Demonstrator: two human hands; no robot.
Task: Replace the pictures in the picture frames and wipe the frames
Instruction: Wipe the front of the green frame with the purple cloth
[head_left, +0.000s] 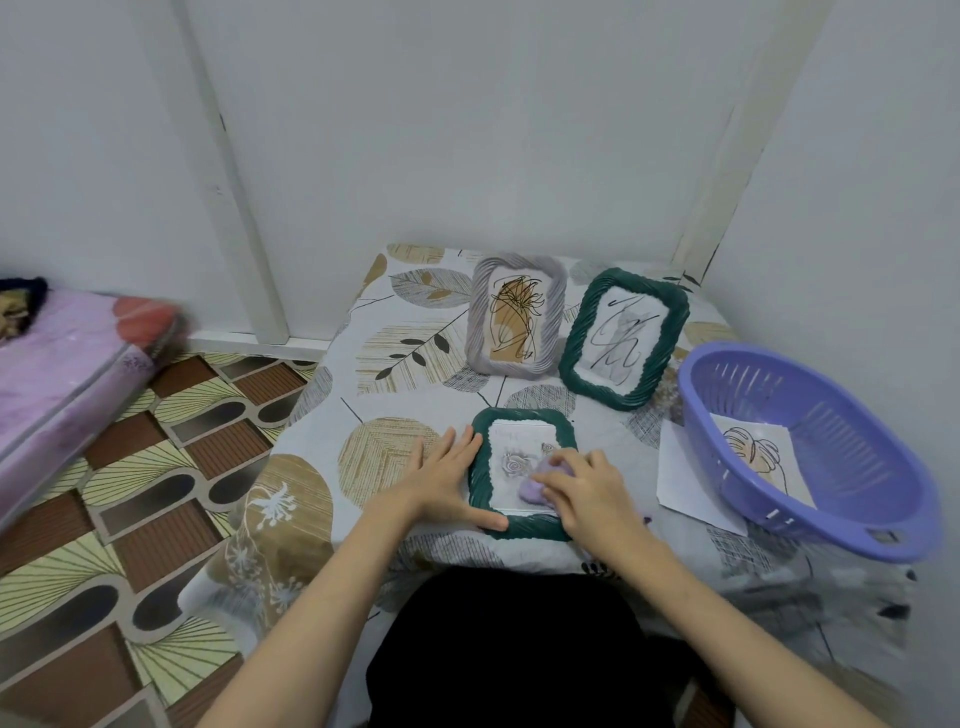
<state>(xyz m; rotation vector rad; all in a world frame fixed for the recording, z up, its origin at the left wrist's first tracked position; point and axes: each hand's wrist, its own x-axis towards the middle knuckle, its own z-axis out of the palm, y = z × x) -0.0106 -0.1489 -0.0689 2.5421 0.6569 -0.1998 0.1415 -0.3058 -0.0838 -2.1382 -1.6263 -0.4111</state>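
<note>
Table (415, 364), centre of the picture, covered with a leaf-patterned cloth. At the upper centre a grey frame (514, 314) stands upright, holding a brown and black line drawing. Just right of it a dark green frame (623, 338) stands tilted, holding a grey and black line drawing. At the right edge a purple slotted basket (810, 457) sits on the table with a printed picture (761, 454) lying inside it. A white sheet of paper (685, 483) lies flat partly under the basket's near left side. At the far left, a mattress (67, 374) with a pink cover; patterned flooring (145, 467) fills the lower left. Nothing lies between the hands and the work piece.

Task item: a second dark green frame (522, 473) lies flat at lower centre, near the table's front edge, rope-textured rim, rounded corners. The picture inside is pale with grey rose shapes.

Left hand (447, 478) rests with straight fingers along the frame's left rim, thumb running along the bottom rim. Right hand (582, 493) curls its fingers over a lilac cloth (537, 480) and presses it onto the glass at the right half of the frame, covering the lower right corner
</note>
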